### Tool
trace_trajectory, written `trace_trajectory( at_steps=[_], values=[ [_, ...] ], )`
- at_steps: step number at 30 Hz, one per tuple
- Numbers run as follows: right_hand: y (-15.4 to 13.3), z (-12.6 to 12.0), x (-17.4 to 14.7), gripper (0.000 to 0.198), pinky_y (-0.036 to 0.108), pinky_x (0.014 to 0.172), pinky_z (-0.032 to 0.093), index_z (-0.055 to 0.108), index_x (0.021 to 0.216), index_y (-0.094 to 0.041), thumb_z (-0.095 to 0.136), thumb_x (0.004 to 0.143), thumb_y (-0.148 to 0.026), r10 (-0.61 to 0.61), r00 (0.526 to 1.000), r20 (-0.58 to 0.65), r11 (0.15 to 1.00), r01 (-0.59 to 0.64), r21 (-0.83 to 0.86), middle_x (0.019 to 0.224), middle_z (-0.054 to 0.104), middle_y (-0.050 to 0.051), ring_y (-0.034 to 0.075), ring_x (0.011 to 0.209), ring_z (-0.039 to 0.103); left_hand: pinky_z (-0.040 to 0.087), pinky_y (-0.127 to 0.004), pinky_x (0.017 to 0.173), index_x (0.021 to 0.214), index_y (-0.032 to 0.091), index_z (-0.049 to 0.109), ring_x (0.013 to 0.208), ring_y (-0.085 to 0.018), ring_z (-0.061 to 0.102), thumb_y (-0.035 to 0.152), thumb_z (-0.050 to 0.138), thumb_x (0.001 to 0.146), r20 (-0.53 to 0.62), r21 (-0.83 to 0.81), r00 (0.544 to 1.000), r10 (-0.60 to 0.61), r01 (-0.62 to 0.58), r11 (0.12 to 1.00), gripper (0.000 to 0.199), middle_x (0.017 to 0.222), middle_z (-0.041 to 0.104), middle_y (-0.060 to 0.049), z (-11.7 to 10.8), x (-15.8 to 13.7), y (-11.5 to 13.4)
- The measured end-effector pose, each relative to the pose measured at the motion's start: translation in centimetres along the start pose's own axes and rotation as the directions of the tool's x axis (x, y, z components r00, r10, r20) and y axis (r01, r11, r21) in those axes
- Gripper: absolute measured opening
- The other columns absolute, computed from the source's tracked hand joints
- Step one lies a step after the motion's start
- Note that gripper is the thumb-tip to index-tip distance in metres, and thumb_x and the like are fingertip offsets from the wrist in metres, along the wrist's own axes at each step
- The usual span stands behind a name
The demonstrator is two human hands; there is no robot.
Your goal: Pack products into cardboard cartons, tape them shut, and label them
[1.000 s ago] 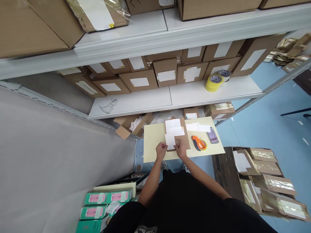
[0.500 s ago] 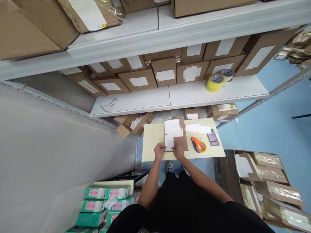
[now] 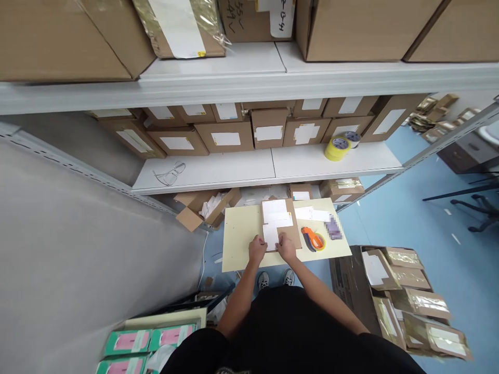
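Note:
A flat brown cardboard box (image 3: 296,231) lies on the pale yellow board, with white paper labels (image 3: 274,206) covering much of its top. My left hand (image 3: 257,249) pinches the lower left corner of the nearest white label (image 3: 270,236), at the box's near edge. At that label's lower right corner, my right hand (image 3: 287,248) closes thumb and finger on the paper, resting over the box. Just right of the box sits an orange tape dispenser (image 3: 312,239) with a yellow roll. Behind it are loose white paper slips (image 3: 310,213) and a pixelated purple item (image 3: 333,228).
The pale yellow board (image 3: 241,234) juts out below a white shelf (image 3: 234,169) bearing labelled boxes, eyeglasses (image 3: 170,174) and yellow tape rolls (image 3: 337,148). An open carton (image 3: 208,208) stands behind left. A large carton (image 3: 343,285) of taped parcels is at right, green-and-pink boxes (image 3: 128,341) at lower left.
The camera view has shifted and turned slightly, showing more of the room at right. Both hands stay at the label's near corners, and the box keeps its place on the board.

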State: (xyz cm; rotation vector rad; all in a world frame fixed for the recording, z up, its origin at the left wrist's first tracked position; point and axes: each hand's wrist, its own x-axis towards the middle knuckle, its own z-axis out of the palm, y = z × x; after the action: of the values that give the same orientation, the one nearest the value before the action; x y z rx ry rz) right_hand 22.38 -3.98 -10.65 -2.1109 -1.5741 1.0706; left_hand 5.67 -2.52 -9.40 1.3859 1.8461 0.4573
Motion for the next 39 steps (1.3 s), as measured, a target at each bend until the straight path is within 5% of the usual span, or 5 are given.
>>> trace_trajectory(
  at_steps=[10, 16, 21, 29, 39],
  values=[
    [-1.0, 0.1, -0.7, 0.022, 0.024, 0.065, 0.036, 0.049, 0.097, -0.025, 0.067, 0.088, -0.017, 0.049, 0.996, -0.081, 0.996, -0.055, -0.071, 0.082, 0.066, -0.001, 0.019, 0.079, 0.066, 0.049, -0.031, 0.079, 0.100, 0.024, 0.065, 0.093, -0.024, 0.070, 0.039, 0.077, 0.084, 0.087, 0.229, 0.996, 0.000, -0.020, 0.973, 0.025, 0.097, 0.075, -0.006, -2.0, 0.8, -0.7],
    [-1.6, 0.2, -1.9, 0.024, 0.027, 0.070, 0.041, 0.053, 0.113, -0.023, 0.066, 0.095, -0.030, 0.100, 0.986, -0.134, 0.969, -0.127, -0.211, 0.098, 0.072, 0.006, 0.023, 0.089, 0.070, 0.043, -0.039, 0.111, 0.136, 0.025, 0.062, 0.139, -0.028, 0.049, 0.022, 0.059, 0.095, 0.143, 0.344, 0.892, 0.430, -0.452, 0.823, 0.041, 0.149, 0.057, -0.010, -0.7, 0.6, 0.4],
    [-1.8, 1.5, -3.6, 0.041, 0.029, 0.079, 0.047, 0.050, 0.133, -0.024, 0.063, 0.095, -0.027, 0.042, 0.969, -0.243, 0.969, -0.099, -0.225, 0.120, 0.069, 0.010, 0.025, 0.103, 0.070, 0.043, -0.049, 0.113, 0.165, 0.033, 0.027, 0.150, -0.038, 0.034, 0.047, 0.047, 0.101, 0.260, 0.366, 0.909, 0.325, -0.405, 0.838, 0.069, 0.175, 0.017, -0.001, 0.8, 1.1, -0.7],
    [0.6, 0.4, -4.8, 0.045, 0.033, 0.083, 0.054, 0.053, 0.128, -0.021, 0.060, 0.085, -0.030, 0.131, 0.879, -0.460, 0.980, -0.044, 0.195, 0.114, 0.069, 0.009, 0.024, 0.100, 0.069, 0.046, -0.044, 0.109, 0.166, 0.038, 0.020, 0.132, -0.033, 0.055, 0.050, 0.045, 0.101, 0.321, 0.242, 0.901, 0.292, -0.376, 0.894, 0.070, 0.176, 0.010, 0.000, 0.4, 1.7, -1.5],
    [3.3, -4.2, -4.3, 0.045, 0.023, 0.055, 0.049, 0.062, 0.102, -0.020, 0.081, 0.067, -0.041, 0.374, 0.926, -0.053, 0.475, -0.142, 0.869, 0.079, 0.075, 0.001, 0.010, 0.052, 0.056, 0.047, -0.044, 0.106, 0.165, 0.040, 0.021, 0.127, -0.033, 0.058, 0.053, 0.045, 0.100, 0.333, 0.230, 0.910, 0.247, -0.333, 0.915, 0.070, 0.176, 0.011, 0.001, 0.5, 1.7, -1.2]
  ],
)
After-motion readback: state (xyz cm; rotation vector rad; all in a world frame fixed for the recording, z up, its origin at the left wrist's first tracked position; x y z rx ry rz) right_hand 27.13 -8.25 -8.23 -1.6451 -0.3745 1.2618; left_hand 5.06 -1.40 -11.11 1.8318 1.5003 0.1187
